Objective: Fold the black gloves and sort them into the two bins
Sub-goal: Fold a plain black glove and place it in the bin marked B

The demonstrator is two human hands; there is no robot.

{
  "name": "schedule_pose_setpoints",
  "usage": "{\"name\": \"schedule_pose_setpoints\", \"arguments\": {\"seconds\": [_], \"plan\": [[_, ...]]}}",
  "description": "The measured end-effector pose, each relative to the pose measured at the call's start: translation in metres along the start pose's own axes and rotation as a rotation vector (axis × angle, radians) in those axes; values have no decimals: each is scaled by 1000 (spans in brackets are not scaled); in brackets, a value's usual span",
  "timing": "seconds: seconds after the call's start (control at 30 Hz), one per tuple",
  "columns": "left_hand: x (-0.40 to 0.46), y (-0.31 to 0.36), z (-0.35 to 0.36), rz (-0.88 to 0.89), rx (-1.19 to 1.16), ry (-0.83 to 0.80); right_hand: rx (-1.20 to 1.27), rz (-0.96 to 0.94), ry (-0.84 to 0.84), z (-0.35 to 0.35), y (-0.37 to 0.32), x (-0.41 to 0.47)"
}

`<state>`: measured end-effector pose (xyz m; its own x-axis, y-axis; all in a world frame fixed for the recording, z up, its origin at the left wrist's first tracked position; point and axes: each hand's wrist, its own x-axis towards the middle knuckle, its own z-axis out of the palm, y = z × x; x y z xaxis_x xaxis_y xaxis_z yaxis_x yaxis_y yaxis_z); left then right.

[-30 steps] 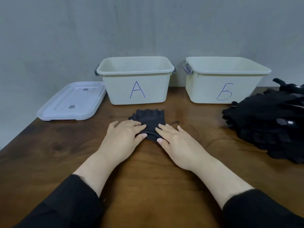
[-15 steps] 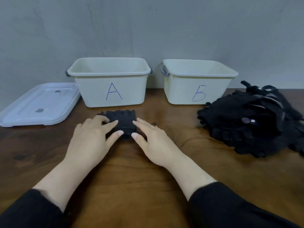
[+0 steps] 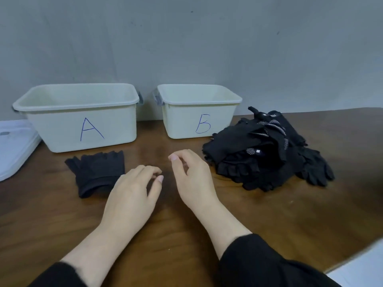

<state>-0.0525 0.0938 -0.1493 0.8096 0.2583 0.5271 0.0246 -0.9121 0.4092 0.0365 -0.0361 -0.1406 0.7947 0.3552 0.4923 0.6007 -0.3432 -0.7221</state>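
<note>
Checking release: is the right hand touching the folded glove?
Apart. The head view shows bare table between the right hand and the folded glove.

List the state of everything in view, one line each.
Folded glove: lying on the table before bin A, untouched.
Bin A: open, no lid.
Bin B: open, no lid.
Glove pile: unfolded heap right of bin B.
Lid: off, flat beside bin A.
Left hand: empty.
Right hand: empty.

Lid cut off, left edge
</note>
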Motion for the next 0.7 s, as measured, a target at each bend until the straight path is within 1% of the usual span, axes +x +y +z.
{"name": "schedule_pose_setpoints", "arguments": {"seconds": [0.23,0.37,0.47,0.53,0.67,0.7], "plan": [[11,52,36,54,-104,-49,-145,-127,133,-58,29,-15],[21,80,56,115,-162,-48,-260,-146,165,-99,42,-17],[22,94,67,158,-184,-58,-313,-155,225,-130,53,-22],[22,102,74,195,-198,-79,-356,-141,293,-154,67,-26],[21,115,81,242,-204,-105,-461,-101,502,-205,100,-34],[22,118,82,250,-206,-111,-477,-92,532,-215,107,-37]]}}
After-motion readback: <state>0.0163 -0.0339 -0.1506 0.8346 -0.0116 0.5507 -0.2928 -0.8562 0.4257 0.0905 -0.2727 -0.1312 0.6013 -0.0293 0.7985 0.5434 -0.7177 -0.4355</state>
